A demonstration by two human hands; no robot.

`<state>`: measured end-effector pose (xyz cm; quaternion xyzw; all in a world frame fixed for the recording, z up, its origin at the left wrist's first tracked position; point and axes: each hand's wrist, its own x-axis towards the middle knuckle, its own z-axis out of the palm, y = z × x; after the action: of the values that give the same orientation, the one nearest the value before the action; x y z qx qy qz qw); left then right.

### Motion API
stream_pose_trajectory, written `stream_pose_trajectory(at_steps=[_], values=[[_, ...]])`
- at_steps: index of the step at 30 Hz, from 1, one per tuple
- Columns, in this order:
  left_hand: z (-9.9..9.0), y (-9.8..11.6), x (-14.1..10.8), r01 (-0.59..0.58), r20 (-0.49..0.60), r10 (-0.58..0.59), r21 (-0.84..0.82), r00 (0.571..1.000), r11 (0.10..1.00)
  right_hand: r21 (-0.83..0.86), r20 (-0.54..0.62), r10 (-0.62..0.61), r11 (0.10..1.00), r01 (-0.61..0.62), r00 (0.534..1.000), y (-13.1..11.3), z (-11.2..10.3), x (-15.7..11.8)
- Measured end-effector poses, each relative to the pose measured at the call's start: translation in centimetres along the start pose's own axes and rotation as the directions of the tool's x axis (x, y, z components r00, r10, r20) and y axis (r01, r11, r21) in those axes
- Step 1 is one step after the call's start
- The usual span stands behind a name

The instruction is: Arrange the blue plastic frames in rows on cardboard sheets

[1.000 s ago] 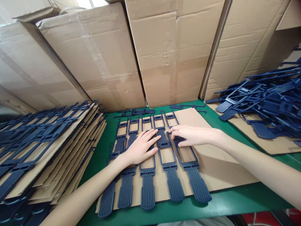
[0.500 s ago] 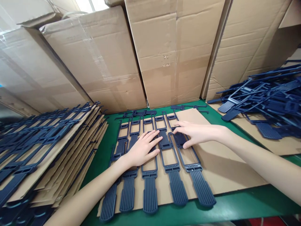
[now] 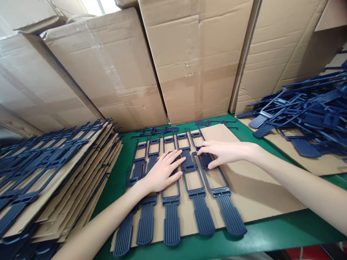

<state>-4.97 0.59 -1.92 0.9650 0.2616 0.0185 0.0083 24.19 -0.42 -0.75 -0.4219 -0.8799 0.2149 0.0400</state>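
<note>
Several dark blue plastic frames with ribbed paddle ends lie side by side in overlapping rows on a cardboard sheet (image 3: 260,195). My left hand (image 3: 164,169) rests palm down over the middle frame (image 3: 171,220), fingers outstretched and slightly spread. At the rightmost column my right hand (image 3: 221,153) bends its fingers over a ribbed plastic frame (image 3: 204,160), fingertips and thumb at either side of its ribbed part. The hand hides some of that part. Right of the left hand's fingertips lies another frame (image 3: 195,184).
Cardboard sheets (image 3: 89,191) layered with similar frames (image 3: 54,159) are stacked at the left. A tangled heap of frames (image 3: 306,108) lies on cardboard at the right. Large cartons (image 3: 195,65) stand behind the green table (image 3: 230,243). Loose frames (image 3: 162,130) lie behind the sheet.
The whole view has shifted slightly, so things appear a little further left. Both hands keep nearly the same position on the frames.
</note>
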Motion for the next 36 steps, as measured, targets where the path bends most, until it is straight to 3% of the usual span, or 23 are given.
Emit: stream_pose_trajectory(at_steps=[3,6,9,12,16,21,24,28,36], values=[[0.0,0.0,0.0,0.001,-0.001,-0.001,-0.011,1.000,1.000,0.037,-0.042,-0.074,0.996,0.075,0.996,1.0,-0.5,0.3],[0.1,-0.1,-0.1,-0.004,-0.019,0.004,-0.030,1.000,1.000,0.001,-0.216,-0.057,0.998,0.059,0.975,3.8,-1.0,0.7],[0.1,-0.2,-0.2,-0.003,-0.024,0.002,-0.035,1.000,0.999,-0.133,-0.450,0.142,0.966,-0.223,0.882,8.4,-1.0,0.5],[0.1,-0.2,-0.2,-0.001,-0.024,0.000,-0.039,1.000,0.999,-0.142,-0.548,0.317,0.877,-0.460,0.774,13.1,-0.6,-0.6],[0.1,-0.1,-0.2,0.002,-0.019,-0.003,-0.039,1.000,0.999,-0.122,-0.483,0.409,0.844,-0.522,0.774,17.1,-0.1,-2.3],[0.2,-0.1,-0.1,0.010,-0.006,-0.010,-0.027,1.000,1.000,-0.245,-0.561,0.431,0.729,-0.639,0.707,17.5,0.5,-2.6],[0.1,-0.1,-0.1,0.005,-0.018,-0.005,-0.034,1.000,0.999,-0.244,-0.601,0.423,0.710,-0.660,0.678,16.9,0.9,-2.4],[0.0,-0.1,-0.1,0.006,-0.007,-0.006,-0.027,1.000,1.000,-0.188,-0.632,0.443,0.709,-0.680,0.636,16.6,1.0,-2.4],[-0.1,0.0,-0.1,0.005,-0.018,-0.005,-0.037,1.000,0.999,0.000,-0.720,0.484,0.717,-0.697,0.497,17.3,0.6,-3.2]])
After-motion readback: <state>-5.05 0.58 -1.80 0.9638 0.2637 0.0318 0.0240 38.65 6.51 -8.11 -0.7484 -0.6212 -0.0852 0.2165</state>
